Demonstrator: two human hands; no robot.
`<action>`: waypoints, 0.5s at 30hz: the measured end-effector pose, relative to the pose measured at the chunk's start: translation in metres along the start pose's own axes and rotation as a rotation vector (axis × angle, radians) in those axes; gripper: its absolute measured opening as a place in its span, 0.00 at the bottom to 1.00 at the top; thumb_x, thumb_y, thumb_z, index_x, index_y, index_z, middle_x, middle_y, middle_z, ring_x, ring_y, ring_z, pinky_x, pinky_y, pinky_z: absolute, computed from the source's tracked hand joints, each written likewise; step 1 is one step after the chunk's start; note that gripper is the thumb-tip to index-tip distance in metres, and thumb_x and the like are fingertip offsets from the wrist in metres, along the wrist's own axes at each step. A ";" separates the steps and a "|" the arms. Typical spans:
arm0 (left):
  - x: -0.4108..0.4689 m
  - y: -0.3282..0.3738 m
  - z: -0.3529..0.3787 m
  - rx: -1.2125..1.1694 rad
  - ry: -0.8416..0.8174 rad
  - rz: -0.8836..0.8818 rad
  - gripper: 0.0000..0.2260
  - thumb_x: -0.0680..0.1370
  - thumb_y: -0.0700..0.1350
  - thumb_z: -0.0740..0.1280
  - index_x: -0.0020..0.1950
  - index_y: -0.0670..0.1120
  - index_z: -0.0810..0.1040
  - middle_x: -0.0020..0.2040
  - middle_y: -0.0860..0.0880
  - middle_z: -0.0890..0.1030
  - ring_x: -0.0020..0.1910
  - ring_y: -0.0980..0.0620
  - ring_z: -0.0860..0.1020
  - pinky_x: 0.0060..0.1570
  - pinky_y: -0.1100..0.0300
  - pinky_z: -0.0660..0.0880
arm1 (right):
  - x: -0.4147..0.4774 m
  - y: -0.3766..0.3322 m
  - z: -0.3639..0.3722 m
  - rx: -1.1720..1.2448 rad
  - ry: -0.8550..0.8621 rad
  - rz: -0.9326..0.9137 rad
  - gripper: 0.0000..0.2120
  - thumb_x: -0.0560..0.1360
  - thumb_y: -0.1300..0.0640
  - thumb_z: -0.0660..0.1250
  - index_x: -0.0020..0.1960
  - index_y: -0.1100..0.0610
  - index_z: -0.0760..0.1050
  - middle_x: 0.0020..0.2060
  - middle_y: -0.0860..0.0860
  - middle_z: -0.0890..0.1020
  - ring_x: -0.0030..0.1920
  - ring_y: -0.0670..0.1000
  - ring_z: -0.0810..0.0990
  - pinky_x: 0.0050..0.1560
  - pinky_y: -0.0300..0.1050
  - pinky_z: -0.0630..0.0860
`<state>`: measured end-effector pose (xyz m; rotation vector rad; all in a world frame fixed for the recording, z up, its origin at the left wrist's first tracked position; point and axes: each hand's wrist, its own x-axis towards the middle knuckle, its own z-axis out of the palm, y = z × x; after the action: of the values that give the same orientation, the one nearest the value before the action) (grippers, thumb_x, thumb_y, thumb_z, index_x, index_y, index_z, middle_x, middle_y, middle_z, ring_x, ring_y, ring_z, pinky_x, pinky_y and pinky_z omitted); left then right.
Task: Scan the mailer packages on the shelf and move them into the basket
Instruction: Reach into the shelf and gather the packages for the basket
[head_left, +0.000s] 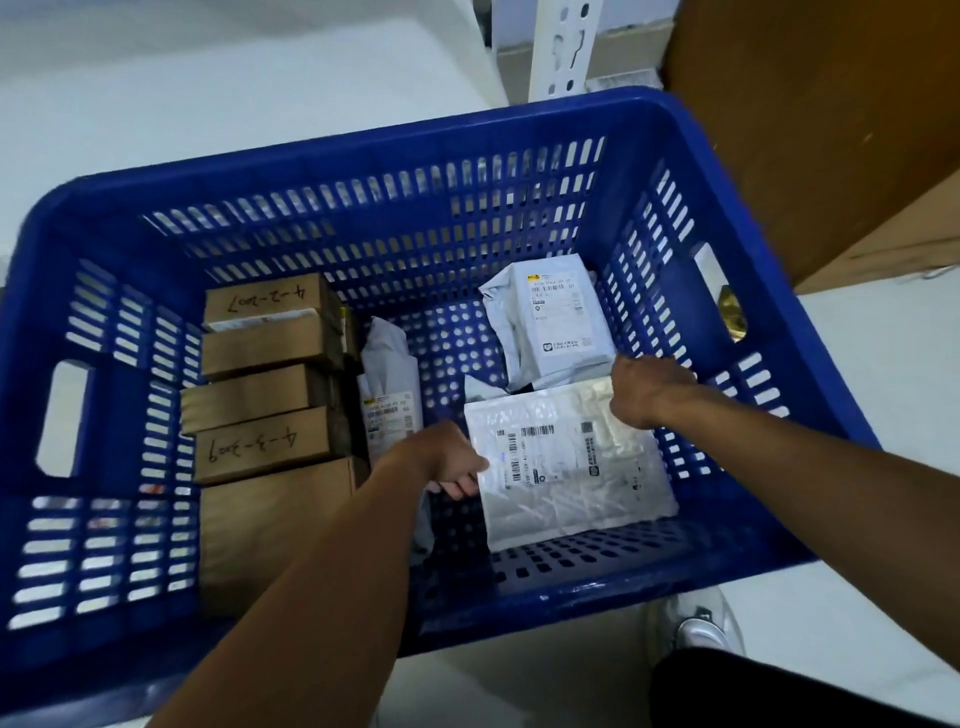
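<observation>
— Fingers (460, 487) of my left hand (436, 460) are curled round the near left edge of the flat silvery plastic mailer package (571, 467), pinching it.
— And the other hand?
— My right hand (644, 389) is curled over the package's far right corner and grips it there. Its fingers are tucked out of sight beneath the hand.
— Where is the package?
— Inside the blue slotted plastic basket (363, 156), low in its right half, with label and barcodes facing up. I can't tell whether it touches the bottom.
— What else is in there?
— A white plastic mailer bag (561, 322) lies beyond it toward the far wall, just beside my right hand. A narrower white mailer bag (389, 395) sits in the middle against a row of brown cardboard boxes (265, 348) along the left wall. Two of the boxes carry handwritten numbers.
</observation>
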<state>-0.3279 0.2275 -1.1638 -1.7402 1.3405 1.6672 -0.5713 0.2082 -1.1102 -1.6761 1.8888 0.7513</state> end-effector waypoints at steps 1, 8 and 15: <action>0.004 0.002 0.002 0.014 -0.004 0.010 0.11 0.82 0.48 0.63 0.53 0.41 0.79 0.36 0.52 0.84 0.38 0.54 0.83 0.41 0.60 0.75 | 0.003 0.000 0.001 -0.036 -0.012 -0.006 0.20 0.80 0.59 0.58 0.71 0.61 0.66 0.66 0.58 0.75 0.62 0.58 0.77 0.50 0.46 0.73; 0.027 0.003 0.013 0.108 0.073 0.015 0.12 0.80 0.43 0.62 0.44 0.39 0.81 0.39 0.44 0.86 0.35 0.48 0.85 0.38 0.56 0.81 | 0.021 -0.002 0.008 -0.154 -0.026 -0.020 0.16 0.79 0.62 0.59 0.66 0.61 0.73 0.64 0.57 0.77 0.61 0.57 0.78 0.53 0.47 0.74; 0.031 -0.009 0.015 0.266 0.044 -0.066 0.17 0.82 0.44 0.60 0.37 0.38 0.80 0.29 0.44 0.83 0.31 0.46 0.85 0.34 0.57 0.81 | 0.026 -0.015 0.015 -0.355 0.028 -0.010 0.18 0.78 0.60 0.65 0.67 0.61 0.73 0.66 0.56 0.76 0.63 0.57 0.78 0.56 0.50 0.78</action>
<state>-0.3336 0.2326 -1.1986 -1.6535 1.4346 1.3536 -0.5597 0.1984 -1.1404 -1.9119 1.8441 1.1169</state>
